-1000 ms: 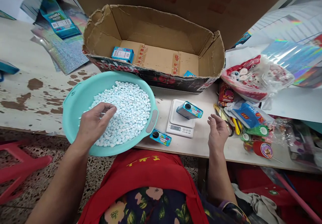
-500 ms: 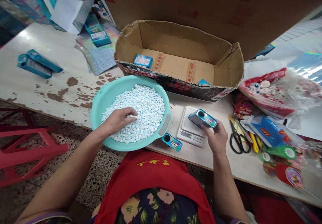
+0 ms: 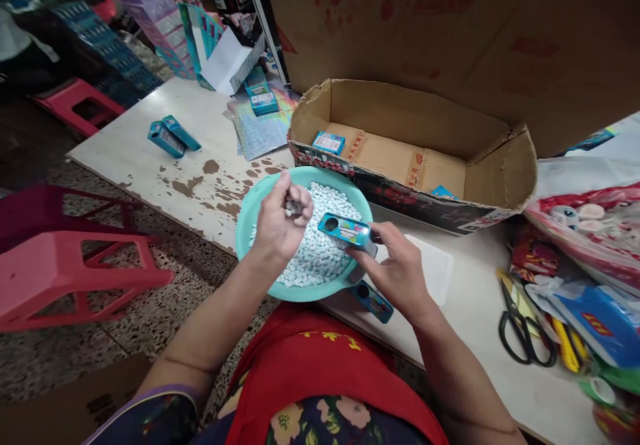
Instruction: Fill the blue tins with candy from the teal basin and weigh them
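My right hand [image 3: 395, 271] grips a small teal tin [image 3: 346, 229] with a round hole at its end, holding it level over the teal basin [image 3: 247, 221]. The basin is filled with small white tablets [image 3: 323, 251]. My left hand [image 3: 280, 221] is raised above the basin, its fingers curled round a few tablets, just left of the tin's open end. A second teal tin [image 3: 373, 300] lies on the table by the basin's near rim. The white scale [image 3: 434, 268] sits bare to the right of my right hand.
An open cardboard box [image 3: 410, 155] behind the basin holds a small blue carton [image 3: 329, 142]. Two teal tins [image 3: 173, 136] lie on the table's left part. Scissors [image 3: 520, 328] and bagged toys [image 3: 590, 231] crowd the right. Red stools [image 3: 75, 258] stand on the floor at left.
My right hand lifted the tin off the scale and carried it left over the basin. My left hand rose out of the tablets with some in its fingers. The view swung right.
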Demonstrator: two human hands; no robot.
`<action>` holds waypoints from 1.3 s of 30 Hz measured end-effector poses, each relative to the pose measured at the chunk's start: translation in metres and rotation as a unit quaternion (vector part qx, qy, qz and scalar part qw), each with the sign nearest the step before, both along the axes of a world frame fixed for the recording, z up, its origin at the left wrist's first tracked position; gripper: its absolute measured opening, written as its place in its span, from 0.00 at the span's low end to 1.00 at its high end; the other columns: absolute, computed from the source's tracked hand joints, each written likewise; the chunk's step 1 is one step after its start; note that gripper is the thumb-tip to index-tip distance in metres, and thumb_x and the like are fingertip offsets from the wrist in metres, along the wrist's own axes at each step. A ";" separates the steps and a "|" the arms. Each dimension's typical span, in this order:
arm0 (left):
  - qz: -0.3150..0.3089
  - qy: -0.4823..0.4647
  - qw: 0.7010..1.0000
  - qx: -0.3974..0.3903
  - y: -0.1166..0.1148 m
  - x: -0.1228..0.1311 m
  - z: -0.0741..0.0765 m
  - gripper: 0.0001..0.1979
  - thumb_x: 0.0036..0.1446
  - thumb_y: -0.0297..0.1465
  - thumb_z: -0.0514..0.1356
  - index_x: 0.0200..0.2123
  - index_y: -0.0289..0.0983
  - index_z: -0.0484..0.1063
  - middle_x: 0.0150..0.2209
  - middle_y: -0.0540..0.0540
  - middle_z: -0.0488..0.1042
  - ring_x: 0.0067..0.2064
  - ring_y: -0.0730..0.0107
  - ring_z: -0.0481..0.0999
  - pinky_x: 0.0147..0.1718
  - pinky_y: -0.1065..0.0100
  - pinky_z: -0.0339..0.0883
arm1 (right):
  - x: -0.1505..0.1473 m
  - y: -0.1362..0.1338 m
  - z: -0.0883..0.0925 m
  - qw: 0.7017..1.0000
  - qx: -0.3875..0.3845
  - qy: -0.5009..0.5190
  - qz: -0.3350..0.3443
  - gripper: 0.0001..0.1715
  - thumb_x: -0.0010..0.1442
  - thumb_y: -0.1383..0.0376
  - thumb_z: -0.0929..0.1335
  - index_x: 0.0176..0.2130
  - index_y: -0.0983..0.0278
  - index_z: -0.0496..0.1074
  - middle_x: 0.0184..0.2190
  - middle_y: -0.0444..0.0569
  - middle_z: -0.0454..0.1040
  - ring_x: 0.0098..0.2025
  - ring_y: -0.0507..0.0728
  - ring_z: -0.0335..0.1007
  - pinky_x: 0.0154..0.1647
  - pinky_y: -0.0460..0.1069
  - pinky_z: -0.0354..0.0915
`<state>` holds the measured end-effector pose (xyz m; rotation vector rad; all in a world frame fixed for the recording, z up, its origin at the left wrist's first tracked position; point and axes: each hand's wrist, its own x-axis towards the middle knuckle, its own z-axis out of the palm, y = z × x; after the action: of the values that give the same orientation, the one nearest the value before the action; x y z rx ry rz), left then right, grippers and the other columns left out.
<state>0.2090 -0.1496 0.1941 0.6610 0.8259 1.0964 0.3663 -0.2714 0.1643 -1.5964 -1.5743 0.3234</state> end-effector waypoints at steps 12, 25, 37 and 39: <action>0.035 0.075 0.985 0.151 -0.007 0.018 0.000 0.23 0.58 0.50 0.58 0.23 0.38 0.64 0.20 0.52 0.66 0.23 0.74 0.72 0.26 0.71 0.70 | -0.024 0.018 -0.014 1.000 -0.020 0.009 -0.005 0.17 0.57 0.60 0.73 0.46 0.62 0.72 0.38 0.48 0.75 0.41 0.59 0.72 0.40 0.51 0.65; -0.187 0.421 0.877 0.135 0.010 -0.060 -0.063 0.15 0.54 0.45 0.62 0.30 0.37 0.72 0.30 0.48 0.73 0.35 0.67 0.74 0.31 0.71 0.69 | 0.066 -0.075 -0.044 0.966 -0.009 0.173 -0.190 0.18 0.53 0.62 0.75 0.44 0.60 0.73 0.38 0.46 0.75 0.40 0.56 0.72 0.42 0.51 0.69; -0.229 0.533 0.802 0.143 -0.003 -0.065 -0.072 0.14 0.54 0.46 0.61 0.34 0.42 0.74 0.33 0.52 0.77 0.38 0.62 0.74 0.38 0.69 0.64 | 0.098 -0.113 -0.106 0.917 -0.001 0.225 -0.328 0.38 0.48 0.58 0.77 0.55 0.62 0.66 0.55 0.56 0.69 0.56 0.61 0.68 0.58 0.60 0.64; -0.214 0.547 0.796 0.147 -0.003 -0.064 -0.071 0.12 0.55 0.45 0.61 0.34 0.43 0.74 0.32 0.52 0.77 0.38 0.63 0.74 0.39 0.69 0.62 | 0.101 -0.122 -0.105 0.908 0.025 0.224 -0.354 0.38 0.50 0.56 0.75 0.56 0.61 0.64 0.58 0.57 0.66 0.58 0.61 0.66 0.58 0.61 0.64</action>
<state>0.1447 -0.1528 0.1233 1.7346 1.3871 0.3279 0.4672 -0.3933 0.0591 -1.7764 -0.5899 0.2196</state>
